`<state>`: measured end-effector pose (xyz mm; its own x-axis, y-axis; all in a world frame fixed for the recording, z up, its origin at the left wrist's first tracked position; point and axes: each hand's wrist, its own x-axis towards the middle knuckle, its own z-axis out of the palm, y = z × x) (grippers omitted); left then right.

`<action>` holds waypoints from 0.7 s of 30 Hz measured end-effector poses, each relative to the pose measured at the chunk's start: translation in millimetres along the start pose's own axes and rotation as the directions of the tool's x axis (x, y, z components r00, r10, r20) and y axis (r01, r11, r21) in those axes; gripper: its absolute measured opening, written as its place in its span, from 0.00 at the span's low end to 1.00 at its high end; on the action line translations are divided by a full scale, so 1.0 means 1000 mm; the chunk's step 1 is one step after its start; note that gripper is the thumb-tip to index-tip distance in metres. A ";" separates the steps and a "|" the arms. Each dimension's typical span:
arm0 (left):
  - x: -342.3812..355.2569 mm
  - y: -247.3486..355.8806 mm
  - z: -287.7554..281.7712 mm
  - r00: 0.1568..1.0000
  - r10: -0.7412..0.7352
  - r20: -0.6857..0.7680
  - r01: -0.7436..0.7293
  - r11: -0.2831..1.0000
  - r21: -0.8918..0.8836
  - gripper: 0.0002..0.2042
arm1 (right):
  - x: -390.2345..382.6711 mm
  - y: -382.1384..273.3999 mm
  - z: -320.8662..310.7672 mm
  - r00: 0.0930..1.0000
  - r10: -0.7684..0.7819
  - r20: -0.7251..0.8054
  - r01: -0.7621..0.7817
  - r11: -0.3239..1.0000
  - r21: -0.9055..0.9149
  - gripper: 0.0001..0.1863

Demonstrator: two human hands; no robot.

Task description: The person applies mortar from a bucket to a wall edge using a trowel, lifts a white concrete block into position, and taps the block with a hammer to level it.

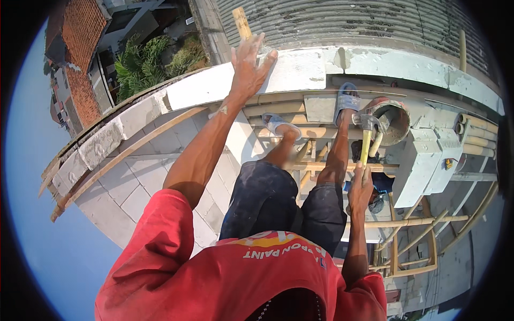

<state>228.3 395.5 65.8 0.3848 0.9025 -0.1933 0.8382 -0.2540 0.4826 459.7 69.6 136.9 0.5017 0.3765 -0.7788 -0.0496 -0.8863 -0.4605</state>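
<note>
The left hand (pixel 250 67) reaches forward to the top of the wall and lies over a white block (pixel 297 72), its fingers spread apart, thumb pointing out to the right. A piece of wood (pixel 242 22) juts out just beyond the fingertips; whether they touch it cannot be told. The right hand (pixel 360 187) is lower and nearer the body, its fingers closed around the lower end of the handle of a hammer (pixel 366 144). The yellow handle points away from the person, and the metal head, at the far end, overlaps the left side of a bucket (pixel 397 113) in this view; contact between the two cannot be made out. The bucket, its inside grey and crusted, is near the right foot. Both feet wear sandals (pixel 348 100), above bamboo poles (pixel 316 132) that run crosswise below the wall. To the right of the bucket are pale blocks (pixel 420 168), with a bamboo bundle (pixel 480 140) farther right. On the left, the wall curves away in a row of rough grey blocks (pixel 101 144), a long plank (pixel 131 150) running along its near side. A corrugated roof (pixel 342 24) spreads out beyond the wall, and green plants (pixel 142 64) show below at the upper left.
</note>
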 end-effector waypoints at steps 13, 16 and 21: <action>-0.121 -0.067 -0.011 0.792 -0.553 -0.257 0.583 0.811 0.053 0.62 | -0.034 -0.255 0.122 0.394 -0.743 0.541 0.918 0.295 -0.265 0.13; -0.112 -0.054 -0.009 0.752 -0.567 -0.337 0.596 0.803 -0.021 0.63 | -0.042 -0.300 0.187 0.128 -0.798 0.588 0.984 0.027 -0.176 0.14; -0.086 -0.040 -0.017 0.705 -0.647 -0.292 0.705 0.686 0.181 0.56 | 0.035 -0.294 0.275 0.038 -0.514 0.857 0.926 -0.304 -0.223 0.13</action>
<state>154.9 334.3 77.6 -0.3837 0.9017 -0.1991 0.9161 0.3988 0.0407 254.1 417.7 128.4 -0.6955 0.7010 -0.1576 0.6725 0.5579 -0.4862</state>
